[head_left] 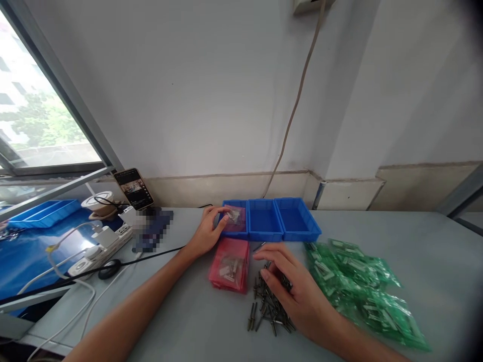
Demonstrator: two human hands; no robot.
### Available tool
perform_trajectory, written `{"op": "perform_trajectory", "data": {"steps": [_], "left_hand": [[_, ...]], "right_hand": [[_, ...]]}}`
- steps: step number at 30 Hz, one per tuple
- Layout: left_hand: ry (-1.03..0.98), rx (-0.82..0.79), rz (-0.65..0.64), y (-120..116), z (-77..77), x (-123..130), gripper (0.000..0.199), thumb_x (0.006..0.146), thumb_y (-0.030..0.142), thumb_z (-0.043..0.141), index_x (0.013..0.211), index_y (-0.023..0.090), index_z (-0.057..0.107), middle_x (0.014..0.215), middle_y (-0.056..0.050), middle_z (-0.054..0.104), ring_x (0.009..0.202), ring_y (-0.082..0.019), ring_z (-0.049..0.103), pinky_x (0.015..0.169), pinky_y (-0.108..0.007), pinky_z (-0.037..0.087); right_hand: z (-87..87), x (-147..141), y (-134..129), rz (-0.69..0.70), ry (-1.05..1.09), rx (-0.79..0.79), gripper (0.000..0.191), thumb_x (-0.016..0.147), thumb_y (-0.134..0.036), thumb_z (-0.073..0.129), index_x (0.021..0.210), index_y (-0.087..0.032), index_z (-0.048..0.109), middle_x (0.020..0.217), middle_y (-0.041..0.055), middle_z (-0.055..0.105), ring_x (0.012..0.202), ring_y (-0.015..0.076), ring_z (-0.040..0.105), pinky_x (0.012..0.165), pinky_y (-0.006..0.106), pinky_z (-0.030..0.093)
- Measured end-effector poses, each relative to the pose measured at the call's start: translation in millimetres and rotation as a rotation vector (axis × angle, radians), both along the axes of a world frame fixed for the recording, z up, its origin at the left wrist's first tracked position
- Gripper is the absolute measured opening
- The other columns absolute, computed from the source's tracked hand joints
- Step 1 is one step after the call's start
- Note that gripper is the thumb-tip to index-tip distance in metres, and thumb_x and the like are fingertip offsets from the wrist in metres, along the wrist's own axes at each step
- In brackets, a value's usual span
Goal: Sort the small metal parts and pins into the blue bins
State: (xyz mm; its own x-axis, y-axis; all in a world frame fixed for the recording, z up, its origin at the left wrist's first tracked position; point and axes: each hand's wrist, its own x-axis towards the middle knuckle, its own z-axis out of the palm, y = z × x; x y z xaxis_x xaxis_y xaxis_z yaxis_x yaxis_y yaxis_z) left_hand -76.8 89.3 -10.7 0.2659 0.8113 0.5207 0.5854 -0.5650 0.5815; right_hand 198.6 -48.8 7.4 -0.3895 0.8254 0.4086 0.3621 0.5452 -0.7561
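Note:
My left hand (207,232) reaches to the left blue bin (247,221). Its thumb and fingers are apart, touching a pink plastic bag (236,215) of small parts that lies in that bin. Just in front is a stack of red plastic bags (229,264), the top one showing small pale pieces inside. Over a loose pile of metal rivets (269,309) hovers my right hand (292,284), fingers bent and thumb apart from them. A small metal piece (259,247) shows just beyond its fingertips; whether it touches them I cannot tell.
Beside the left bin stand a middle (264,218) and a right blue bin (296,218). Green plastic bags (358,286) of parts lie at the right. Leftward are a propped phone (134,188), a power strip (101,249), a black cable (158,256) and a lidded cup (97,201).

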Motion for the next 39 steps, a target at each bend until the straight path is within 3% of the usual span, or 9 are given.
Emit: {"op": "perform_trajectory", "data": {"steps": [8,14,21,25,28,32,39], "left_hand": [[0.211,0.111,0.0,0.8,-0.6,-0.9,0.038,0.114,0.043,0.041,0.129,0.025,0.07,0.135,-0.008,0.07,0.143,-0.031,0.044,0.126,-0.058,0.03],[0.271,0.135,-0.027,-4.7,5.4,0.8,0.04,0.113,0.043,0.044,0.112,0.024,0.079,0.158,-0.008,0.053,0.148,-0.031,0.041,0.126,-0.057,0.032],[0.301,0.113,-0.059,-0.5,4.1,-1.1,0.044,0.114,0.04,0.041,0.105,0.024,0.08,0.126,-0.005,0.075,0.14,-0.03,0.046,0.124,-0.057,0.034],[0.312,0.13,-0.06,-0.1,2.7,-1.4,0.046,0.115,0.04,0.039,0.1,0.023,0.079,0.128,-0.005,0.074,0.139,-0.029,0.047,0.125,-0.055,0.034],[0.308,0.148,-0.073,-0.4,1.1,-1.4,0.044,0.115,0.039,0.04,0.101,0.022,0.079,0.13,-0.005,0.072,0.141,-0.029,0.045,0.126,-0.054,0.035],[0.279,0.165,-0.085,-1.8,0.6,-0.4,0.042,0.115,0.037,0.041,0.099,0.021,0.077,0.131,-0.006,0.071,0.139,-0.029,0.047,0.126,-0.055,0.035],[0.192,0.141,-0.098,-4.2,3.4,2.2,0.037,0.115,0.038,0.043,0.105,0.021,0.075,0.134,-0.009,0.066,0.134,-0.027,0.052,0.121,-0.052,0.038]], "right_hand": [[1.1,0.0,-1.0,0.015,-0.004,0.011,0.027,0.113,-0.028,0.046,0.135,-0.032,0.061,0.136,0.0092,0.059,0.081,0.0169,0.065,0.078,0.034,0.059],[-0.5,-0.9,-0.5,0.016,-0.012,0.007,0.027,0.113,-0.028,0.046,0.135,-0.033,0.06,0.137,0.0084,0.058,0.085,0.017,0.065,0.083,0.035,0.058],[0.0,0.8,-1.4,0.008,-0.031,0.041,0.029,0.112,-0.025,0.047,0.137,-0.032,0.06,0.136,0.0088,0.06,0.085,0.0167,0.067,0.081,0.033,0.059],[0.9,1.3,0.9,0.007,-0.105,0.112,0.028,0.111,-0.023,0.047,0.133,-0.029,0.064,0.138,0.0105,0.06,0.11,0.0219,0.068,0.093,0.035,0.06],[-0.6,0.3,1.9,0.028,-0.226,0.17,0.029,0.111,-0.022,0.049,0.134,-0.03,0.066,0.142,0.0107,0.059,0.126,0.0261,0.062,0.106,0.043,0.055],[-2.9,-1.7,0.7,0.03,-0.374,0.212,0.032,0.11,-0.021,0.05,0.137,-0.029,0.066,0.146,0.0114,0.058,0.125,0.0298,0.06,0.105,0.05,0.056],[0.5,-1.7,0.7,0.034,-0.413,0.264,0.037,0.11,-0.018,0.051,0.142,-0.03,0.065,0.147,0.0106,0.059,0.12,0.0293,0.06,0.101,0.049,0.058]]}}
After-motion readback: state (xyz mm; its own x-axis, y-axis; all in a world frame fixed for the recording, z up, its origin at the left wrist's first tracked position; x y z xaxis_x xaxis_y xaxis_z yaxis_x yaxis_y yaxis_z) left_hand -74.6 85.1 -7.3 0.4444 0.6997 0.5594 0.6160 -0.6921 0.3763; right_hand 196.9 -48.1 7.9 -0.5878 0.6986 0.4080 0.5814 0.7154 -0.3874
